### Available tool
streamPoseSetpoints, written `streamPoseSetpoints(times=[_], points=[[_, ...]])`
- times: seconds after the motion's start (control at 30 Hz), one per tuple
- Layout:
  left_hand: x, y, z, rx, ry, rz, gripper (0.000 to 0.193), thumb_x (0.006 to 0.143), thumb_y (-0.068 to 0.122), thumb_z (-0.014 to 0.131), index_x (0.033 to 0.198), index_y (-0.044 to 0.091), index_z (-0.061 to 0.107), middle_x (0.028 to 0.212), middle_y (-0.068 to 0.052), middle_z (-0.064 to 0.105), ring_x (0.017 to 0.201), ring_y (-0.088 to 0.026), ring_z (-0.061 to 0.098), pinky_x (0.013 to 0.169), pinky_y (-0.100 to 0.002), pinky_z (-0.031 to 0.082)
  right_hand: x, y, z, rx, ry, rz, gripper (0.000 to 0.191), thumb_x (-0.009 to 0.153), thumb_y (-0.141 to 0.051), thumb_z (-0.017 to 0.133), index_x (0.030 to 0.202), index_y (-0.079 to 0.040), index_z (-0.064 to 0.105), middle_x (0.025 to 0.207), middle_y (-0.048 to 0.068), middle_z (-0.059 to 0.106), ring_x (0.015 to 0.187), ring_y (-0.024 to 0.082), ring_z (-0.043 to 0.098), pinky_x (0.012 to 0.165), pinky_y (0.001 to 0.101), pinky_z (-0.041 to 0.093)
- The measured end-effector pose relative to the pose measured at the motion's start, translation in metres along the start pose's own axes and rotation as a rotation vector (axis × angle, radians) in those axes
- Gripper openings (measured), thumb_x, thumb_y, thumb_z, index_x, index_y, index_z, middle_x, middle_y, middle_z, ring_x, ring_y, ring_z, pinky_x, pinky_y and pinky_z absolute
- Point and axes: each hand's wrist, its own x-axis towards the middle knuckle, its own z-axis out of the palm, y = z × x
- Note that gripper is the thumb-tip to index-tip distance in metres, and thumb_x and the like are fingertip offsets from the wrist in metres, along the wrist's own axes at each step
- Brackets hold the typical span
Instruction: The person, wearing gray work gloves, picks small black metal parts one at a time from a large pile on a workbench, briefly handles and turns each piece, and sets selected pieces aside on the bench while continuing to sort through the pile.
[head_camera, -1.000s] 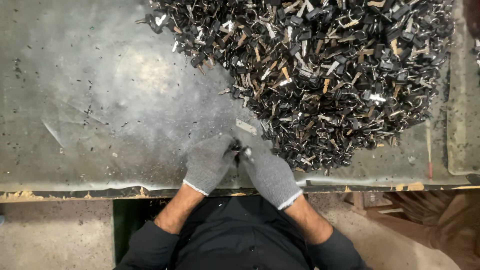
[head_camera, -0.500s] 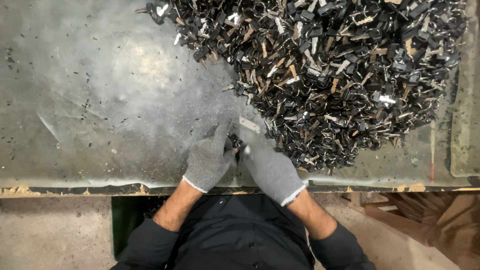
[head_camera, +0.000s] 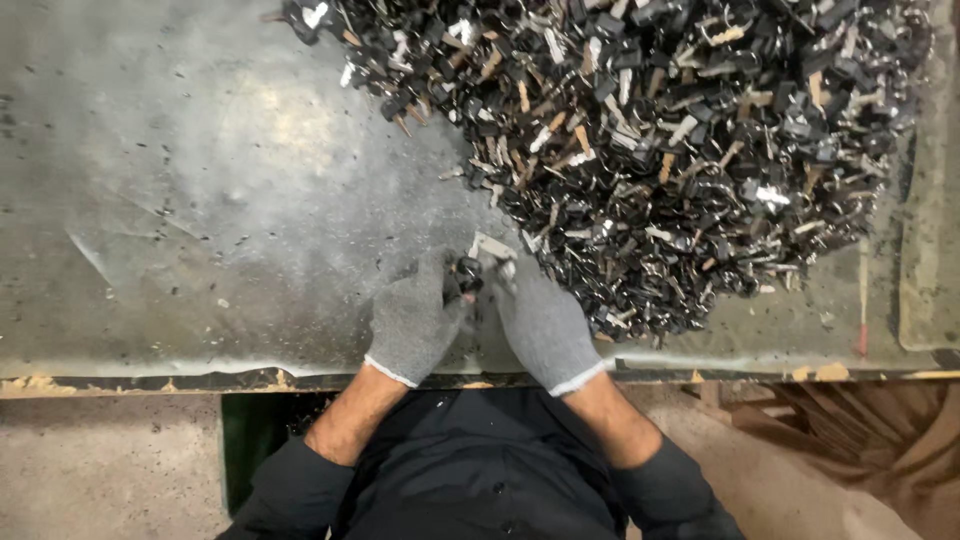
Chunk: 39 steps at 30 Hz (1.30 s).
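Head view, looking straight down at a scuffed grey metal counter (head_camera: 200, 200). Both hands wear grey knit gloves and meet near the counter's front edge. Left hand (head_camera: 412, 322) and right hand (head_camera: 540, 325) press fingertips together around a small black part (head_camera: 468, 272), which sits pinched between them, just off the counter surface or resting on it; cannot tell which. A pale metal tab (head_camera: 492, 246) shows just beyond the grip, at the right hand's fingertips; whether it belongs to the black part is unclear.

Grip state: both hands clenched on the same small part, thumbs and forefingers doing the work, other fingers curled.

Beyond and to the right of the grip lies a large heap of small black and metal pieces (head_camera: 660, 150), its near edge touching the right glove's fingertips. To the left of the grip the counter carries only dust and specks.

Judgement: step in hand looks like working one piece apart or together, pulled from the heap. Next move likely calls for a firm two-handed twist or pull, keeping the part steady so it does not slip from gloved fingers.
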Motion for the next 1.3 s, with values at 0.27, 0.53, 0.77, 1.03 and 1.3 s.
streamPoseSetpoints(times=[0.27,0.53,0.77,1.03,1.3], points=[[0.002,-0.004,-0.003,0.110,-0.024,0.240,0.017,0.082,0.014,0.073,0.098,0.011,0.070,0.089,-0.012,0.069,0.081,-0.035,0.070,0.068,-0.050,0.053,-0.008,0.008,0.006,-0.041,0.105,-0.327,0.040,0.093,-0.026,0.065,0.123,-0.001,0.056,0.095,0.024,0.073,0.070,0.037,0.074,0.053,0.0446,0.058],[0.002,-0.015,0.012,0.279,-0.059,0.405,0.021,0.087,0.008,0.064,0.107,0.003,0.067,0.086,-0.016,0.068,0.076,-0.037,0.067,0.065,-0.050,0.053,-0.017,-0.018,0.021,-0.344,0.083,-0.140,0.035,0.092,-0.007,0.056,0.125,0.004,0.056,0.096,0.023,0.073,0.086,0.037,0.076,0.069,0.0438,0.061],[0.007,0.005,0.003,0.094,-0.020,0.263,0.042,0.080,0.007,0.068,0.122,0.005,0.065,0.086,-0.018,0.070,0.079,-0.041,0.068,0.067,-0.052,0.054,-0.006,-0.005,0.004,-0.259,0.001,-0.223,0.028,0.099,-0.013,0.051,0.122,0.003,0.055,0.099,0.025,0.072,0.082,0.036,0.076,0.065,0.0431,0.063],[0.002,-0.010,0.011,0.133,0.020,0.351,0.041,0.083,0.009,0.070,0.124,0.007,0.066,0.096,-0.020,0.072,0.085,-0.040,0.069,0.072,-0.051,0.055,-0.006,-0.006,0.003,-0.212,-0.004,-0.088,0.041,0.100,-0.018,0.052,0.135,0.001,0.048,0.104,0.027,0.069,0.070,0.035,0.075,0.055,0.0442,0.062],[0.005,-0.016,0.013,0.096,0.004,0.407,0.023,0.083,0.010,0.070,0.105,0.006,0.069,0.090,-0.017,0.070,0.084,-0.039,0.069,0.073,-0.051,0.054,0.000,0.006,0.016,-0.336,0.119,-0.316,0.018,0.101,-0.016,0.056,0.114,-0.006,0.063,0.088,0.015,0.075,0.076,0.030,0.075,0.061,0.0406,0.059]])
